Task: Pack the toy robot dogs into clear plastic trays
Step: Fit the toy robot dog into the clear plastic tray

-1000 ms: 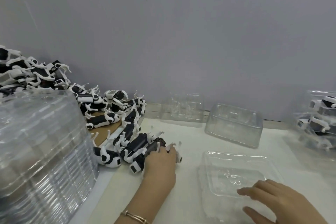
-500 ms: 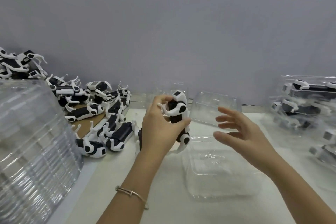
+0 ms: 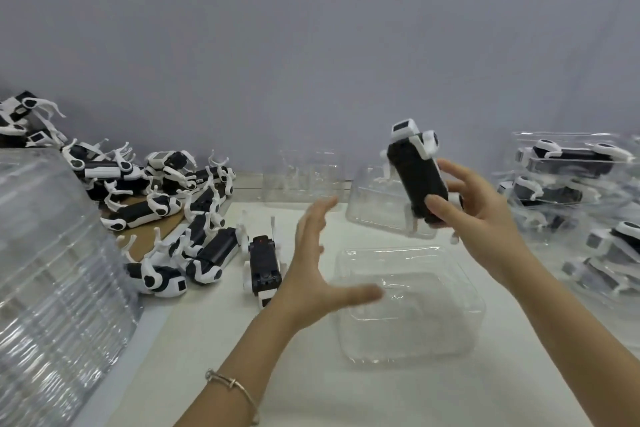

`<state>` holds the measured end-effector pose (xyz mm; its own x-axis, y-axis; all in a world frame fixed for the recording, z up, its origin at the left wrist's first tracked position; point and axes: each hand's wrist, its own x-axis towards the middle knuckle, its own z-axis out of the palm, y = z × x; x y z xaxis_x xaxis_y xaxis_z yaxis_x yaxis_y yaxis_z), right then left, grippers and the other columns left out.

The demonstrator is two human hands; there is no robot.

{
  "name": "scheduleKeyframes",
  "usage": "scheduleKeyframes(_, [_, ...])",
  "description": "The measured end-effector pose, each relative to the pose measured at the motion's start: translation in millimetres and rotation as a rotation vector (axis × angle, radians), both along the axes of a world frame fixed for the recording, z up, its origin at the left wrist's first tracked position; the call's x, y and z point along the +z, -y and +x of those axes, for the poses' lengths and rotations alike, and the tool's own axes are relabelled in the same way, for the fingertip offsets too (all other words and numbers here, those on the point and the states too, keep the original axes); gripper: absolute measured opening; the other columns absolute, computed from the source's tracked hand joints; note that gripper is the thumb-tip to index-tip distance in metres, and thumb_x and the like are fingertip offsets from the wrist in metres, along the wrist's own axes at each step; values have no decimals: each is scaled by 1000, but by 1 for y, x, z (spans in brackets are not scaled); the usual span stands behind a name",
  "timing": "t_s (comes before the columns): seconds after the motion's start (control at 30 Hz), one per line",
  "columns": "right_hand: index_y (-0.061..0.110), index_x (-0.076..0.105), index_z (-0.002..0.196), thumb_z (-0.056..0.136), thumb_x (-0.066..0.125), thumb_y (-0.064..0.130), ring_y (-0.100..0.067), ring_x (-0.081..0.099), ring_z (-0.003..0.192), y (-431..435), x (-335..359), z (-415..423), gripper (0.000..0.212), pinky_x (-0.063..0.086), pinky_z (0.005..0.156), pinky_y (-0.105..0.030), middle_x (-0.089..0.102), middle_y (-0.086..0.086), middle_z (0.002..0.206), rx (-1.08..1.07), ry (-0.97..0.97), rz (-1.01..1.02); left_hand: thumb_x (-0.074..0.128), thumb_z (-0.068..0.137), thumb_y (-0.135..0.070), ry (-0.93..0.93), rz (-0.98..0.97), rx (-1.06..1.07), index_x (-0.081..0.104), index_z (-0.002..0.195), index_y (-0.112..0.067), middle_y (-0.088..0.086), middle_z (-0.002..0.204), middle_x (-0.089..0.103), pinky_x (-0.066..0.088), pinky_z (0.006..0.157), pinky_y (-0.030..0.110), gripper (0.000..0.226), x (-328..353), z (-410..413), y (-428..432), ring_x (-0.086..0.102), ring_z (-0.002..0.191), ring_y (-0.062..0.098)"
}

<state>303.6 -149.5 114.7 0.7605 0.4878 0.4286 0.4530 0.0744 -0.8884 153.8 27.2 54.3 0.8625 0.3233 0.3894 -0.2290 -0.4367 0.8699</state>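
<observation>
**Upright dog, flat tray**

The right hand (image 3: 481, 218) grips a toy robot dog (image 3: 417, 180) round its lower body. The dog's long axis stands nearly upright, head end up, above the far edge of the empty clear tray (image 3: 464, 322), which lies flat on the near side. The left hand (image 3: 308, 274), fingers spread and empty, hovers over the tray's left rim. Seating the dog probably means tipping it flat.
</observation>
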Motion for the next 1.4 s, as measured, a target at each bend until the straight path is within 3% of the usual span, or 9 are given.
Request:
scheduleKeyframes(0.1, [42, 53, 121, 89, 64, 9, -13, 71, 68, 12, -14, 4, 47, 39, 43, -13, 71, 13, 92, 91, -48, -105, 89, 38, -67, -254, 8, -109, 4, 135, -73, -37, 154, -5, 19, 121, 38, 130, -35, -1, 2, 3, 148, -2])
scheduleKeyframes(0.23, [44, 56, 120, 89, 65, 2, -13, 72, 72, 20, -27, 6, 52, 45, 47, -18, 72, 15, 100, 109, -47, -203, 93, 47, -54, -320, -40, -149, 8, 136, -70, -38, 148, 18, 20, 111, 10, 125, -51, 0, -3, 16, 143, -11])
scheduleKeyframes(0.37, [54, 58, 121, 90, 67, 13, -9, 69, 85, 28, -29, 8, 53, 49, 58, -17, 69, 16, 108, 210, 104, -428, 96, 47, -47, -329, -104, -163, -3, 140, -68, -36, 148, 21, 24, 110, 8, 137, -55, -11, -21, 22, 135, -21])
scheduleKeyframes(0.47, [64, 50, 121, 92, 66, 28, 5, 57, 105, 25, -32, 9, 49, 49, 86, -19, 60, 31, 113, 295, 252, -707, 96, 46, -45, -324, -99, -181, 1, 144, -63, -34, 148, 24, 25, 107, 5, 138, -56, -17, -27, 23, 136, -19])
scheduleKeyframes(0.63, [62, 36, 135, 99, 54, 35, 2, 47, 107, 8, -25, 10, 49, 43, 83, -13, 47, 28, 111, 361, 466, -1098, 95, 49, -34, -290, -59, -187, 24, 137, -67, -31, 148, 31, 23, 116, 18, 117, -54, -17, -25, 21, 141, -12])
scheduleKeyframes(0.93, [54, 40, 139, 98, 58, 32, 6, 40, 102, -4, -43, 8, 50, 31, 82, -2, 43, 23, 113, 374, 554, -1050, 89, 52, -39, -282, 20, -172, 39, 131, -64, -29, 149, 23, 23, 111, 13, 97, -51, -18, -25, 18, 142, -11])
scheduleKeyframes(1.13, [52, 50, 133, 90, 66, 44, -8, 25, 104, -4, -59, 12, 47, 24, 95, -21, 31, 20, 115, 244, 750, -989, 89, 51, -43, -274, 27, -201, 35, 135, -63, -39, 148, 18, 21, 113, 18, 102, -57, -16, -28, 10, 142, -14])
scheduleKeyframes(1.3, [57, 43, 131, 70, 73, 59, 3, 40, 116, 17, -60, 10, 68, 32, 98, -17, 39, 18, 123, -65, 87, -342, 82, 37, -71, -238, -445, -39, 29, 134, -60, -19, 154, 22, 22, 108, 26, 111, -40, -2, -18, 23, 138, -1])
scheduleKeyframes(1.4, [42, 27, 149, 73, 74, 53, -15, 38, 134, 26, -74, 7, 91, 31, 104, -32, 36, 4, 145, -103, -330, -295, 77, 52, -72, -330, -612, 93, 28, 144, -49, -11, 157, 26, 25, 101, 28, 106, -29, 4, -10, 32, 129, 2])
